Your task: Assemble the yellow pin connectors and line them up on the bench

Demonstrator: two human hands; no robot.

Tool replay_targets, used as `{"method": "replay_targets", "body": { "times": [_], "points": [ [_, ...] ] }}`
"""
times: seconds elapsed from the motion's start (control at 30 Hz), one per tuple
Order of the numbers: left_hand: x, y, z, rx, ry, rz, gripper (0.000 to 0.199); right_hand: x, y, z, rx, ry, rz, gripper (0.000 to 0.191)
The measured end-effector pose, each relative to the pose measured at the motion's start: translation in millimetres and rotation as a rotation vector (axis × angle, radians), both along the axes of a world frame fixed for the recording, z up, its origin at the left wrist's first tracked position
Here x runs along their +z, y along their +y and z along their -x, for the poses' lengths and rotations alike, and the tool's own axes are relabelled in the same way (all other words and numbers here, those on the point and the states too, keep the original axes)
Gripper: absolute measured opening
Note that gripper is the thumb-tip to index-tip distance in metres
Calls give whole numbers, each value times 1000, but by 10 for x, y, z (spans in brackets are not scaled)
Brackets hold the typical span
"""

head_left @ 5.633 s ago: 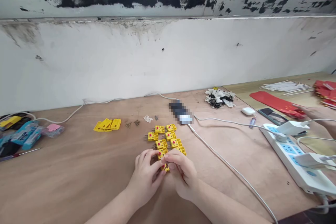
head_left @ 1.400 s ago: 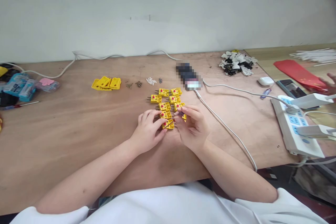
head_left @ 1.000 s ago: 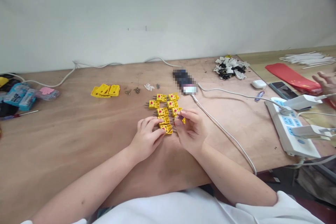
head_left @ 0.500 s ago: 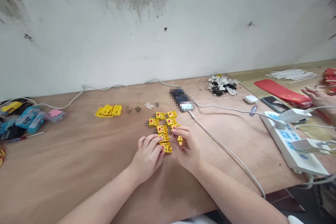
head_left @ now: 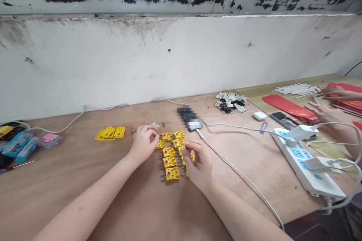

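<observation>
Several yellow plug halves (head_left: 169,162) with metal pins and red dots lie in two columns before me. My right hand (head_left: 199,163) hovers over the right column, hiding part of it; thumb and fingertips are drawn together in a pinch. Whatever they hold is too small to name. Beyond the left column's far end, my left hand (head_left: 144,141) has its fingers bent down at the small metal screws (head_left: 132,132), mostly covering them. Its fingertips look closed, their contents hidden. Small white pieces (head_left: 154,125) and a little grey pile (head_left: 163,124) sit just past it.
Yellow covers (head_left: 110,133) lie to the left. At the back are a phone (head_left: 194,125) on a cable and a heap of black and white parts (head_left: 231,101). A power strip (head_left: 308,163) stands right. Another person's hands (head_left: 329,115) are among red packets (head_left: 290,107).
My left hand has left the near yellow plug halves and moved away from me to the small screws. My right hand stays over the right column. The view has tilted up.
</observation>
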State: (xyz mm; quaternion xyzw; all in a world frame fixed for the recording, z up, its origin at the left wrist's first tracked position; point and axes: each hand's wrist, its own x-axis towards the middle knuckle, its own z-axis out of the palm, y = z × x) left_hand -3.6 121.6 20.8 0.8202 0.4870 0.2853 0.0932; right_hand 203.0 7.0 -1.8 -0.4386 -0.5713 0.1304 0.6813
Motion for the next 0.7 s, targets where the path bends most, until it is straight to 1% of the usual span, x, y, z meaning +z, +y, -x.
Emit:
{"method": "replay_targets", "body": {
  "times": [0.07,0.13,0.2,0.27,0.37,0.47,0.53,0.6,0.67,0.7],
  "points": [
    [24,384,-123,18,41,-3,19,-24,97,-84,-72,66,20,20],
    [18,686,-257,31,112,28,20,-62,203,-184,-138,123,60,21],
    [-19,882,-378,21,146,43,20,-108,312,-291,-182,180,112,23],
    [-74,982,-468,10,165,51,18,-158,417,-403,-219,244,155,27],
    [-149,1013,-540,0,182,54,16,-223,555,-574,-267,312,213,36],
    [-165,990,-553,-15,186,51,16,-274,650,-719,-296,301,262,43],
    [-135,952,-533,-19,179,44,15,-306,688,-778,-290,199,302,40],
    [-86,859,-485,-13,166,32,17,-339,709,-800,-240,29,346,34],
    [-40,670,-403,-9,144,14,20,-377,721,-798,-169,-152,381,30],
    [-25,533,-349,-17,123,-3,20,-398,725,-793,-142,-230,396,30]
  ]
}}
